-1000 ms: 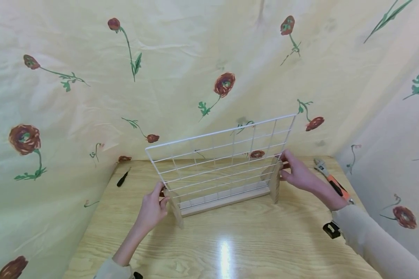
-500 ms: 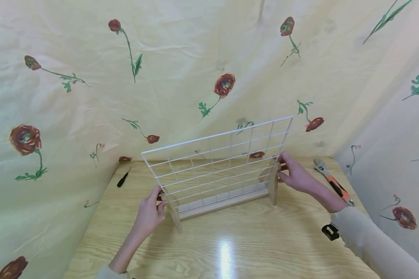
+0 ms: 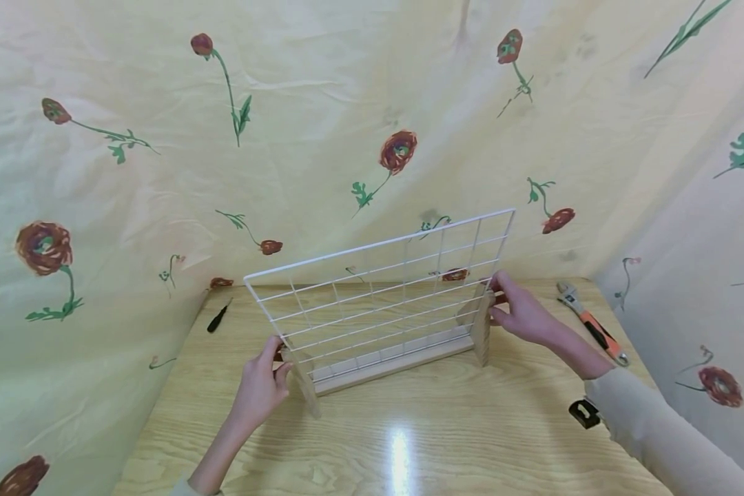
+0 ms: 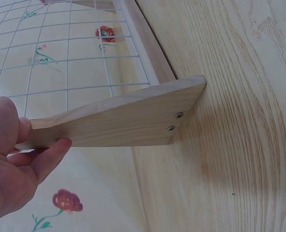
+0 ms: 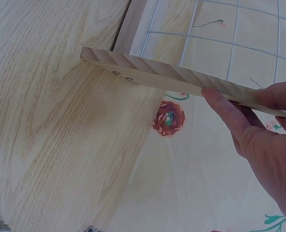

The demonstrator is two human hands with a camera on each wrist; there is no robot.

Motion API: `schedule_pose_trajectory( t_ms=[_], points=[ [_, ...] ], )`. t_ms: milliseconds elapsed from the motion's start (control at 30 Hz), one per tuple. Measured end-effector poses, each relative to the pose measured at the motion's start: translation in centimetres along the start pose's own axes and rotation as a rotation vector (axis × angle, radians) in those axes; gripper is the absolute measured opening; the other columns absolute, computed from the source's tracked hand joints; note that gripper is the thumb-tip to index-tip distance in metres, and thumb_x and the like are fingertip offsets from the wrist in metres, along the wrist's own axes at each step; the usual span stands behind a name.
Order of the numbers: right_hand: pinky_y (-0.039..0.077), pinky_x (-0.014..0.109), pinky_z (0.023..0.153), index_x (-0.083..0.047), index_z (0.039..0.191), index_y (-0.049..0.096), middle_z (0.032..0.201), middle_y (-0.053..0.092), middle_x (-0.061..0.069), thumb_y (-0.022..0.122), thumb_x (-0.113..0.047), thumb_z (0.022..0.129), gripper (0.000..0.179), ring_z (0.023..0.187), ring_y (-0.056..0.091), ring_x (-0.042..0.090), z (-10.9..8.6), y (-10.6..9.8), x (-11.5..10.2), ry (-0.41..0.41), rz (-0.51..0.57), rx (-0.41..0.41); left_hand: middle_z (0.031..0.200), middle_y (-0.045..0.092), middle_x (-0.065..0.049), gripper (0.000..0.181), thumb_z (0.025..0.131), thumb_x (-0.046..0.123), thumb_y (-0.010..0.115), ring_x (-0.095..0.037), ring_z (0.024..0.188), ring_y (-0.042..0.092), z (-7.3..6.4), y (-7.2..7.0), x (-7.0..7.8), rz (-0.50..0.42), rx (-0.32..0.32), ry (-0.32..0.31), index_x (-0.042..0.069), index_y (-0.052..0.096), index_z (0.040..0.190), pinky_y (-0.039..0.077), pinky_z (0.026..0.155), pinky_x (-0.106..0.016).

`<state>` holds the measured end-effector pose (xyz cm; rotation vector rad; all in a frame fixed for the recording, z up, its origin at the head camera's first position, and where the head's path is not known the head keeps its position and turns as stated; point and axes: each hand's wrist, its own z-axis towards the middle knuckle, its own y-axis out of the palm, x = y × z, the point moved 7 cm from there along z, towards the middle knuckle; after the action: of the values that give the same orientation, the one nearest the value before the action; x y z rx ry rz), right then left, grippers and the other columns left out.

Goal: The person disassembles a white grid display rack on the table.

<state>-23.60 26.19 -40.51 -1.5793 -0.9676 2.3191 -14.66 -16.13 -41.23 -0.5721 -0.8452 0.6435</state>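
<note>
Wire rack (image 3: 393, 368) on the wooden table (image 3: 471, 441), directly between the hands, long axis running hand to hand on a slant, left end closer in; left hand (image 3: 262, 389) pinches the left side board (image 4: 119, 121), right hand (image 3: 523, 313) pinches the right side board (image 5: 172, 79).

Black screwdriver (image 3: 217, 319), apparently, left | orange-handled wrench (image 3: 597, 331) right | floral cloth (image 3: 310, 138) behind

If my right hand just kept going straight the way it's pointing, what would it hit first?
Your right hand would meet the wooden side board first, since it grips that. Beyond it, the white wire grid looks next in line, though depth is hard to judge.
</note>
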Motion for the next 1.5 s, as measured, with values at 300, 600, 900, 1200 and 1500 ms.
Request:
schedule_pose_trajectory(
  t_ms=[300,600,900,1200,1500],
  points=[
    [0.063,0.036,0.065,0.005,0.107,0.041,0.118,0.053,0.037,0.053,0.026,0.084,0.033,0.096,0.06,0.054,-0.1,0.2,-0.3,-0.004,-0.005,-0.007,0.09,0.069,-0.017,0.043,0.074,-0.021,0.075,-0.033,0.078,0.071,-0.4,0.0,-0.3,-0.003,-0.012,-0.017,-0.003,0.052,0.107,0.06,0.054,-0.034],
    [0.062,0.034,0.064,0.004,0.106,0.041,0.113,0.055,0.036,0.055,0.026,0.083,0.035,0.093,0.062,0.054,-0.2,0.5,-1.0,-0.036,-0.004,0.01,0.088,0.068,-0.016,0.046,0.072,-0.024,0.073,-0.032,0.077,0.071,-0.8,-0.3,-0.3,-0.002,-0.003,-0.012,-0.001,0.051,0.105,0.06,0.055,-0.031],
    [0.063,0.037,0.064,0.003,0.107,0.041,0.112,0.056,0.033,0.055,0.025,0.083,0.035,0.095,0.062,0.054,-0.1,0.8,-0.9,-0.019,-0.028,0.005,0.087,0.068,-0.016,0.046,0.072,-0.024,0.074,-0.033,0.076,0.071,-1.1,-0.7,-0.1,0.007,0.003,-0.012,-0.002,0.052,0.105,0.06,0.054,-0.032],
    [0.063,0.042,0.066,0.003,0.108,0.041,0.111,0.056,0.032,0.055,0.025,0.083,0.036,0.096,0.061,0.054,0.0,1.2,-0.9,-0.015,-0.015,0.003,0.086,0.067,-0.017,0.044,0.073,-0.024,0.074,-0.034,0.076,0.07,-1.5,-1.1,-0.2,0.011,-0.003,-0.035,-0.004,0.052,0.106,0.059,0.053,-0.03],
    [0.062,0.037,0.067,0.002,0.11,0.042,0.11,0.056,0.028,0.055,0.024,0.085,0.036,0.098,0.062,0.052,0.1,1.6,-1.4,-0.011,-0.024,-0.023,0.086,0.065,-0.015,0.049,0.071,-0.027,0.072,-0.031,0.071,0.069,-2.0,-1.4,0.0,-0.008,-0.013,-0.044,-0.001,0.05,0.107,0.056,0.051,-0.022]
  ],
)
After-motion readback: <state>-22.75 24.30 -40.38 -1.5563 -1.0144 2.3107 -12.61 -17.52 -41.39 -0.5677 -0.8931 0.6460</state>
